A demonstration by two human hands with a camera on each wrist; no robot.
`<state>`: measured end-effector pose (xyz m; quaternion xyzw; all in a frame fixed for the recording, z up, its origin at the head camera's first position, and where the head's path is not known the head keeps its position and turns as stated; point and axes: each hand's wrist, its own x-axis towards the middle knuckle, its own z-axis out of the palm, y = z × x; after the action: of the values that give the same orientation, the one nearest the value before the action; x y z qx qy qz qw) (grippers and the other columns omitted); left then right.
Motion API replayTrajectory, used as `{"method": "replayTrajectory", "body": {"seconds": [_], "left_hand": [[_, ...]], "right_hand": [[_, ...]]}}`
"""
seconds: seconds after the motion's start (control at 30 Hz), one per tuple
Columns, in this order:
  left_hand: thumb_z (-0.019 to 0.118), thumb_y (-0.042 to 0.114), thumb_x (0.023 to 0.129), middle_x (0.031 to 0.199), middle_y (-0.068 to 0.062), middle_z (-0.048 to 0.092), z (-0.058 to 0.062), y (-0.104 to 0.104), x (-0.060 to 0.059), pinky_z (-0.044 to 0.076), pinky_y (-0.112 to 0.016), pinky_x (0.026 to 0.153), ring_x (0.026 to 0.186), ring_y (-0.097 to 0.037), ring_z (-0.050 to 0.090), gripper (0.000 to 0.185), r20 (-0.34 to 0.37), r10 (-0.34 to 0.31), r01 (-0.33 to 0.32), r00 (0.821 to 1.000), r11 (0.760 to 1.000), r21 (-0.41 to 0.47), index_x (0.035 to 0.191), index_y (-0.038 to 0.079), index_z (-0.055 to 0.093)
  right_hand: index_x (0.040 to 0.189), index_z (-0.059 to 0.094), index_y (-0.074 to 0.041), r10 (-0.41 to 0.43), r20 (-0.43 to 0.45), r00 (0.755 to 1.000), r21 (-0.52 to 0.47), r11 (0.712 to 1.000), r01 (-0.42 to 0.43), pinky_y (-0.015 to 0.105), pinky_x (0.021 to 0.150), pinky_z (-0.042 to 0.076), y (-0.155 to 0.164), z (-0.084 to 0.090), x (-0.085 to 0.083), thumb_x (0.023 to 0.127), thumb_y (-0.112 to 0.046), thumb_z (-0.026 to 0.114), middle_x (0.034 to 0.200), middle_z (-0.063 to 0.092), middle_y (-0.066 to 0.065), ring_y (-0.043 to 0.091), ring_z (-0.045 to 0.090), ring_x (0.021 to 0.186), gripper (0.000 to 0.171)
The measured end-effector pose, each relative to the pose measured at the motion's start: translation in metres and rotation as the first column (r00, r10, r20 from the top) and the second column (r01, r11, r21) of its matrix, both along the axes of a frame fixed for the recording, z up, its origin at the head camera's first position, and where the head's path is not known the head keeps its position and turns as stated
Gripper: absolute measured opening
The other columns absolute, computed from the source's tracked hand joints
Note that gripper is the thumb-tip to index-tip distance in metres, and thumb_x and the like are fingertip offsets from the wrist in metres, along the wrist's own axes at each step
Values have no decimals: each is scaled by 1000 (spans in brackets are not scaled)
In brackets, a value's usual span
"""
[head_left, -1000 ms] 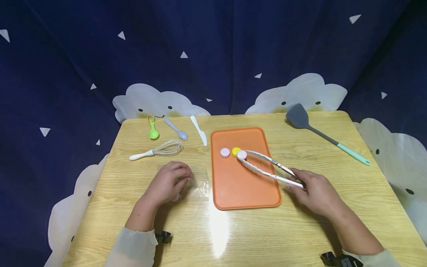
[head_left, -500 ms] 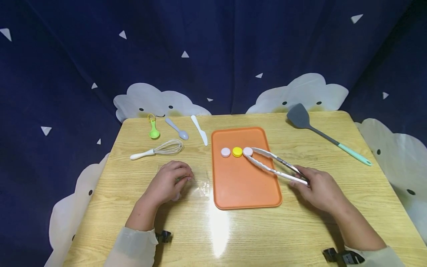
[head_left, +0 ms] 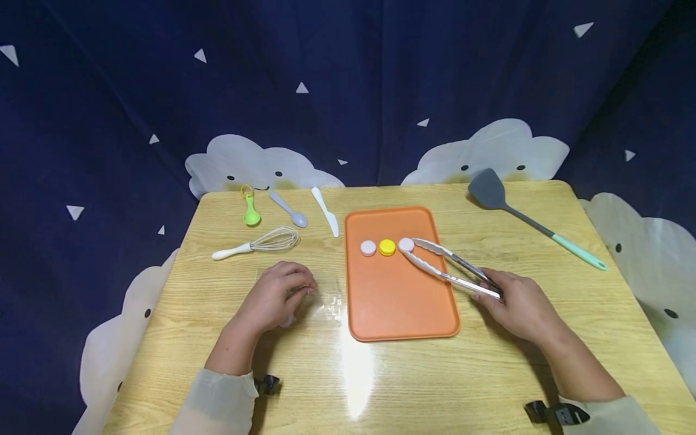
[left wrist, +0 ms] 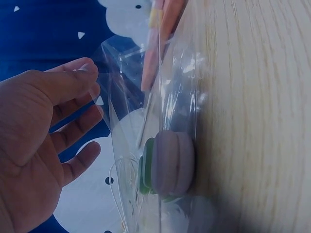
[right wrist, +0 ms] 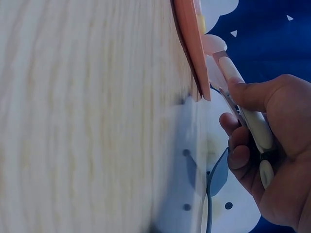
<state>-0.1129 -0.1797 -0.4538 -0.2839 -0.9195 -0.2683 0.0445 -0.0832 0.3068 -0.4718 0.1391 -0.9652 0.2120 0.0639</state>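
Observation:
My left hand pinches the upper edge of a clear plastic bag on the table. Inside the bag, the left wrist view shows a pale purple-pink macaron and a green one behind it. My right hand grips metal tongs by their handle end. Between the tong tips sits a pale pink macaron, at the right of a row on the orange tray. A yellow macaron is in the middle, and another pale pink macaron is at the left.
Left of the tray lie a whisk, a green measuring spoon, a grey-purple spoon and a white knife. A grey spatula with a mint handle lies at the right. A dark blue curtain hangs behind the table.
The tongs and the pink macaron between their tips have moved right, from over the yellow macaron to beside it. My left hand has stayed at the bag.

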Motion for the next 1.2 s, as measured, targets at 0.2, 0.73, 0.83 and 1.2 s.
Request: {"method": "replayTrajectory", "body": {"seconds": [0.2, 0.73, 0.83, 1.2], "left_hand": [[78, 11, 94, 112, 7, 69, 0, 0, 0, 49, -47, 96, 114, -19, 62, 9, 5, 5, -5, 1000, 1000, -5, 94, 21, 79], [80, 11, 93, 112, 7, 69, 0, 1, 1, 48, -48, 95, 113, -19, 62, 10, 0, 4, -4, 1000, 1000, 11, 94, 20, 79], [79, 11, 93, 112, 7, 69, 0, 1, 1, 48, -47, 94, 113, -19, 61, 10, 8, 7, -7, 1000, 1000, 5, 95, 21, 79], [78, 12, 94, 112, 7, 69, 1, 1, 0, 49, -48, 96, 113, -19, 62, 8, -6, 3, -3, 1000, 1000, -5, 96, 20, 80]], "right_hand": [[126, 68, 4, 18, -33, 999, -8, 1000, -18, 49, 68, 53, -1, -1, 0, 87, -24, 85, 88, 70, 3, 24, 65, 77, 51], [133, 67, 2, 64, -54, 996, -52, 996, -67, 49, 72, 56, -17, 9, 12, 85, -23, 87, 98, 75, 3, 23, 69, 85, 57], [133, 66, 1, 70, -44, 997, -64, 995, -73, 50, 74, 56, -22, 10, 15, 86, -24, 86, 101, 76, 4, 25, 71, 89, 57], [133, 67, -1, 111, -8, 994, -81, 990, -111, 53, 82, 58, -39, 6, 21, 88, -27, 85, 117, 74, 14, 33, 72, 103, 55]]}}
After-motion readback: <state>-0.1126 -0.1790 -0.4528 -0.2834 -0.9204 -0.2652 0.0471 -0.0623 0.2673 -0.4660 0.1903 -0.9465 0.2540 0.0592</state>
